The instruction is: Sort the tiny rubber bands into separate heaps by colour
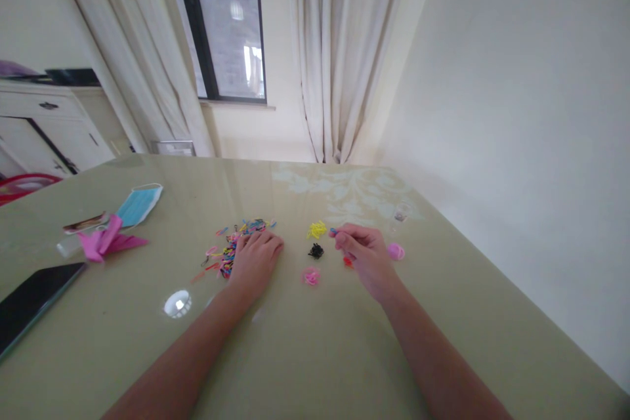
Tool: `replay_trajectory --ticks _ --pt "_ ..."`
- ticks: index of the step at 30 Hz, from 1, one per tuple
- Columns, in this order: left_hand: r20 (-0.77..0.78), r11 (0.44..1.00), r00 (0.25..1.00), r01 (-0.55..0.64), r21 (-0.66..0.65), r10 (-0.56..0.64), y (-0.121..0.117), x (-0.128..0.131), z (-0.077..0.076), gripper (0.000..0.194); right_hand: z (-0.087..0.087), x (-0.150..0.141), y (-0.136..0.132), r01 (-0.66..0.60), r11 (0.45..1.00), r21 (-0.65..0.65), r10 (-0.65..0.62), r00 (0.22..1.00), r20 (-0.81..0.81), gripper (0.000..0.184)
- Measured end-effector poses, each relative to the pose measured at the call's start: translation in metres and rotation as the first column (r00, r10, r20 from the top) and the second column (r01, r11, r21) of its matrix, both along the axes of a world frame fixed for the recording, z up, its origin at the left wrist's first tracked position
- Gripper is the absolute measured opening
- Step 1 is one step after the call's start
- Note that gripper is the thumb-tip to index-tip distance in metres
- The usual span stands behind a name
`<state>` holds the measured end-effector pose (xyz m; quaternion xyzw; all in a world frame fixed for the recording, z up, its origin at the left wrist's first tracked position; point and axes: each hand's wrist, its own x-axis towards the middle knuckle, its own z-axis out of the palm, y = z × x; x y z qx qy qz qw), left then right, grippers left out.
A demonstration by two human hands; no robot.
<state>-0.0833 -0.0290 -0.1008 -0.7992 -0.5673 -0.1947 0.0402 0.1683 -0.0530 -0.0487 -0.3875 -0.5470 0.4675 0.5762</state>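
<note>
A heap of mixed-colour small rubber bands lies left of centre on the table. Across its right side rests my left hand, palm down, the fingers lying forward and slightly bent; what is beneath them is hidden. My right hand pinches a small blue rubber band between thumb and forefinger, just above the table. Sorted little piles sit between and near the hands: yellow bands, black bands, pink bands, and red bands partly covered by my right hand.
Right of my right hand are purple-pink bands and a small clear object. At the left lie a blue face mask, a folded pink paper shape and a dark phone-like slab. A wall borders the table's right side.
</note>
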Motion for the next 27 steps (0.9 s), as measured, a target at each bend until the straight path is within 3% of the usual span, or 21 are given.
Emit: replay_trajectory --ticks 3,6,9,12,15,18,19,21,24,27 --pt "0.024 1.0 1.0 0.008 0.003 -0.008 0.001 -0.001 -0.001 0.021 -0.003 0.017 0.013 0.247 0.968 0.045 -0.252 0.955 0.155 0.027" --pt "0.02 1.0 1.0 0.021 0.008 -0.021 0.002 -0.002 -0.002 0.02 -0.01 0.034 0.022 0.409 0.906 0.108 -0.41 0.785 0.464 0.021" --pt "0.001 0.999 0.999 0.034 0.02 -0.034 0.003 -0.004 -0.005 0.018 -0.019 0.042 0.027 0.431 0.886 0.169 -0.421 0.596 0.684 0.015" --pt "-0.009 0.998 0.999 0.05 0.034 -0.05 0.004 -0.005 -0.006 0.016 -0.028 0.044 0.029 0.416 0.887 0.201 -0.401 0.476 0.783 0.016" --pt "0.043 0.997 0.997 0.057 0.053 -0.059 0.004 -0.004 -0.006 0.017 -0.035 0.044 0.03 0.398 0.893 0.208 -0.374 0.403 0.835 0.019" --pt "0.276 0.997 0.959 0.055 0.062 -0.07 0.005 -0.002 -0.002 0.018 -0.037 0.045 0.032 0.388 0.9 0.201 -0.354 0.377 0.856 0.02" --pt "0.402 0.997 0.912 0.061 0.044 -0.074 0.006 0.0 0.0 0.018 -0.037 0.046 0.032 0.389 0.899 0.2 -0.354 0.378 0.855 0.021" --pt "0.668 0.994 0.741 0.108 -0.019 -0.068 0.007 0.004 0.005 0.021 -0.037 0.046 0.032 0.387 0.899 0.206 -0.362 0.39 0.847 0.022" --pt "0.928 0.965 0.372 0.24 -0.102 0.006 0.007 0.01 0.015 0.031 -0.035 0.045 0.031 0.384 0.894 0.232 -0.393 0.424 0.816 0.024" --pt "0.994 0.917 -0.003 0.386 -0.096 0.105 0.0 0.015 0.025 0.039 -0.033 0.044 0.03 0.381 0.887 0.259 -0.427 0.468 0.773 0.025"
